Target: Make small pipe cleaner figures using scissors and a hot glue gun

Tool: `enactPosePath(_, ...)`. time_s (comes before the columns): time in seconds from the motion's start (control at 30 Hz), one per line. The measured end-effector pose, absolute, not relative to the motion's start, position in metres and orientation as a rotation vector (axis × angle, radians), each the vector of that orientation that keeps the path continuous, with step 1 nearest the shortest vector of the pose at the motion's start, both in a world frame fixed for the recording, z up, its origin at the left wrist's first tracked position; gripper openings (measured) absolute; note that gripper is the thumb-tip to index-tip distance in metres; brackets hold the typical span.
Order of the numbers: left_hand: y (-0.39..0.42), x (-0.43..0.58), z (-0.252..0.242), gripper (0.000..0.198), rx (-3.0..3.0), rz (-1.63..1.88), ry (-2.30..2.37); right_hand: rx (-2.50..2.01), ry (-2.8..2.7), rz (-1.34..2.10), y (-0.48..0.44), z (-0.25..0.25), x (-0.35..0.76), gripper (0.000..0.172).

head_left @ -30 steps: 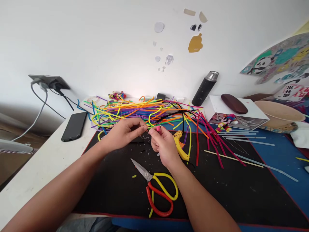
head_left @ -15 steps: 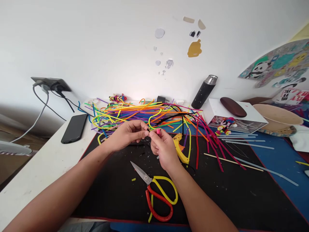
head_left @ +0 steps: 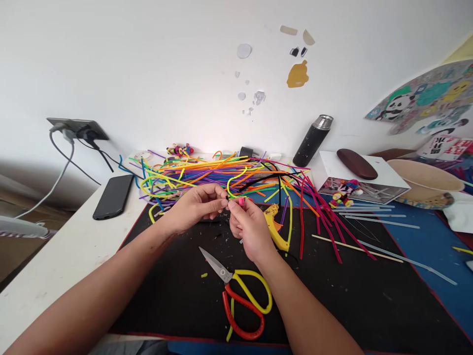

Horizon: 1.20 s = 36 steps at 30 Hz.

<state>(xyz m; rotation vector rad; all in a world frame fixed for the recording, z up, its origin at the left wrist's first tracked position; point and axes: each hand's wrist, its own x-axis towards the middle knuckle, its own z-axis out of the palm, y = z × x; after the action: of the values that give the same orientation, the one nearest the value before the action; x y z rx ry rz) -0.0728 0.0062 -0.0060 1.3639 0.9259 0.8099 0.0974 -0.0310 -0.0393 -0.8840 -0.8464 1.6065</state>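
Observation:
My left hand (head_left: 203, 204) pinches a small black piece (head_left: 226, 197) between thumb and index finger. Touching it at the fingertips, my right hand (head_left: 249, 224) is closed around a small object with a pink part (head_left: 241, 201); most of it is hidden by the fingers. Behind both hands spreads a pile of colourful pipe cleaners (head_left: 207, 172). A yellow glue gun (head_left: 275, 229) lies just right of my right hand. Scissors (head_left: 236, 291) with one red and one yellow handle rest on the black mat (head_left: 166, 296) below the hands.
A phone (head_left: 114, 197) lies at the left. Toward the back right stand a black flask (head_left: 313, 140) and a white box (head_left: 364, 172) bearing a dark red case (head_left: 356, 163). Glue sticks (head_left: 384, 219), a wooden stick (head_left: 356, 248) and a small colourful figure (head_left: 345, 193) are at the right.
Both hands remain nearly in the same place, fingertips together. The pink part has shifted slightly within my right hand's grip.

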Motion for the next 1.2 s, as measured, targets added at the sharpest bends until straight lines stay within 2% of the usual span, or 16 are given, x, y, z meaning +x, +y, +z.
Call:
enactPosePath(0.37,0.0075,-0.079,0.0005,0.033,1.48,0.658,0.974,-0.895,-0.861,1.52,-0.0304,-0.0354,0.0998,0.041)
enactPosePath(0.6,0.0059,-0.0746,0.0028,0.042,1.549,0.552,0.959,-0.942,-1.003,1.455,-0.0309,-0.0419,0.0987,0.035)
enactPosePath(1.2,0.0089,-0.0785,-0.0043,0.039,1.586,0.495,0.898,-0.918,-0.868,1.511,-0.0302,-0.0355,0.0987,0.038)
